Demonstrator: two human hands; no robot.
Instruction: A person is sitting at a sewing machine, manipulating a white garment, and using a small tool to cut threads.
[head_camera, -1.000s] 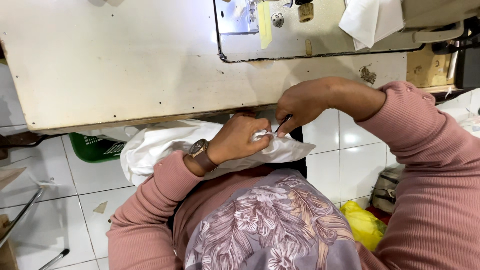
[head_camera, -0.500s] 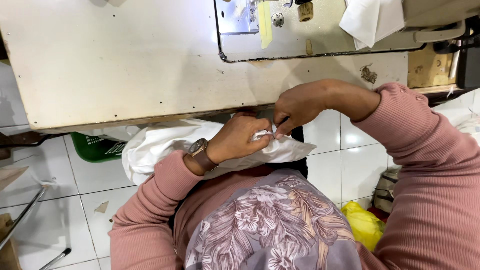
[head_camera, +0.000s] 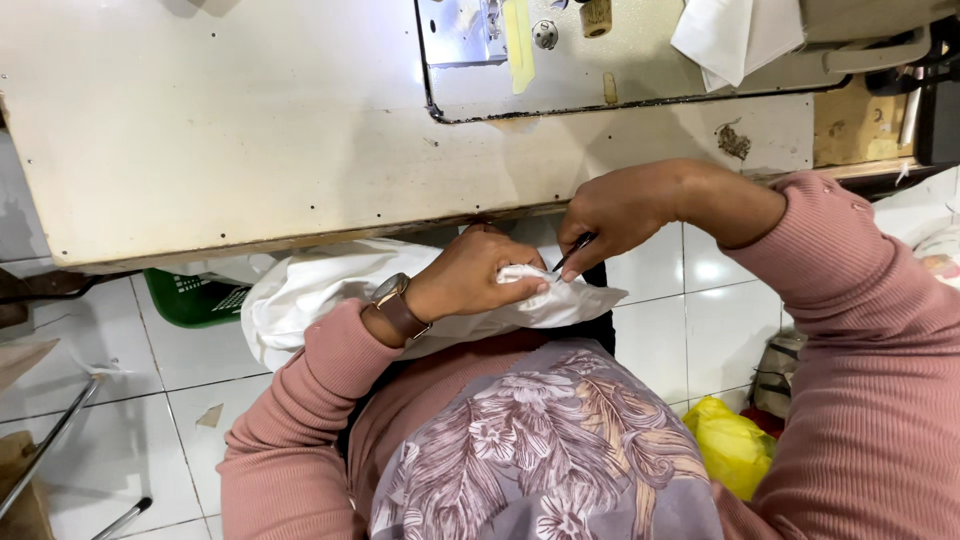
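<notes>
The white cloth (head_camera: 330, 290) is the biggest thing in hand: a soft bundle in the person's lap at mid-frame, just below the front edge of the table (head_camera: 250, 130), spilling left toward a green basket (head_camera: 190, 295) on the tiled floor. It looks light and limp, likely to sag and slide wherever it is not held, so it is best pinched close to the spot being worked, with the rest left resting on the lap. It is plain white, creased and puckered, with a flatter flap reaching right of centre.

The left hand (head_camera: 470, 280), a brown-strapped watch (head_camera: 398, 305) on its wrist, lies on the bundle with its fingers closed, gathering a small fold of fabric at the centre of the frame.

The right hand (head_camera: 625, 210), coming from the right, has its fingers closed around a thin dark tool (head_camera: 572, 254), whose tip meets the pinched fold. What kind of tool it is cannot be told; it looks stiff, slim and easy to slip.
</notes>
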